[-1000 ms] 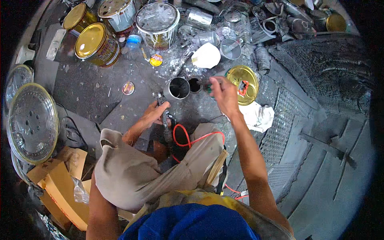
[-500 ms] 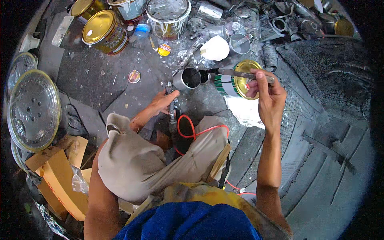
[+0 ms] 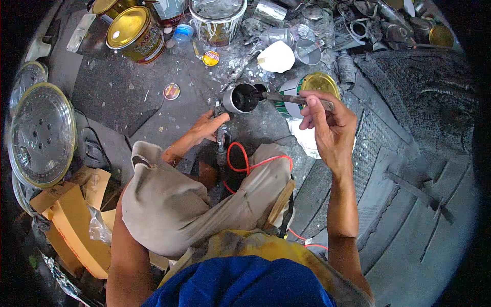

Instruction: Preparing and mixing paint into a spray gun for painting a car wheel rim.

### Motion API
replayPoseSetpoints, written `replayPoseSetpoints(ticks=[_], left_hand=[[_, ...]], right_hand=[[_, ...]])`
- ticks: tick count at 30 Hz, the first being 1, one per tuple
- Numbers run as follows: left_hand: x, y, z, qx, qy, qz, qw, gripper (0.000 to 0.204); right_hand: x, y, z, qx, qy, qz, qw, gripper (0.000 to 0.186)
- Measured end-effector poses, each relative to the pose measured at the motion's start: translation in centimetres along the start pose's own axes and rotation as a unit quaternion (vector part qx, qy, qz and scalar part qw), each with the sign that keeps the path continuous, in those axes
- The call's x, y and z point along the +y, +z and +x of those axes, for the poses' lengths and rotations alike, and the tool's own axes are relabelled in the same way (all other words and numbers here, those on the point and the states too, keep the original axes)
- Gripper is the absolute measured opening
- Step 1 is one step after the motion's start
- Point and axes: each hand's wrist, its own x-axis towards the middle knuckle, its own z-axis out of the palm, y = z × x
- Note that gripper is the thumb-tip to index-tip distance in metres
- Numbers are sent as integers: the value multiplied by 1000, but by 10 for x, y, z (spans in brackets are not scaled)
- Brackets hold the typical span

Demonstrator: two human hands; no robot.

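grips a paintbrush (image 3: 287, 98) in the right hand (image 3: 332, 122), long axis nearly crosswise, dark end pointing left at the metal cup (image 3: 230, 100). clasps a spray gun (image 3: 220, 137) in the left hand (image 3: 208, 127).

Soft, even light is falling, seemingly from above, and it's leaving the middle moderately bright. Glare is flaring on the gold lid (image 3: 126, 24) toward eleven o'clock, while glints are scattering over the clear plastic plate (image 3: 42, 135) at nine. Toward three, the white sheet (image 3: 308, 143) is nearly washing out! At twelve, the cup (image 3: 230, 101) is swallowing light, its inside showing almost black. Shadow is pooling beneath the trousers (image 3: 171, 207). Black corners are closing in all round, straight edges are bowing, and the floor (image 3: 404, 245) at four is looking soft.
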Motion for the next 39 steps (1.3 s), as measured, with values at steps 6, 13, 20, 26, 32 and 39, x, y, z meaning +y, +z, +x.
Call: replayPoseSetpoints(ticks=[6, 13, 20, 26, 32, 39], left_hand=[[-8, -5, 6, 10, -13, 7, 1000, 75], [-6, -2, 1, 7, -1, 10, 1000, 65], [-1, -2, -1, -39, -16, 8, 999, 89], [-6, 2, 3, -16, -10, -7, 1000, 79], [6, 5, 3, 4, -25, 12, 1000, 55], [10, -2, -7, -10, -37, -49, 998, 61]], right_hand=[[0, 2, -1, 1, -14, 2, 1000, 20], [-4, 2, -3, -6, -27, -4, 1000, 20], [-6, 0, -6, 0, -20, 4, 1000, 18], [0, 1, -5, -4, -38, 2, 999, 18], [26, -4, 0, 20, 30, 45, 998, 24], [118, 36, 33, 31, -18, -100, 994, 26]])
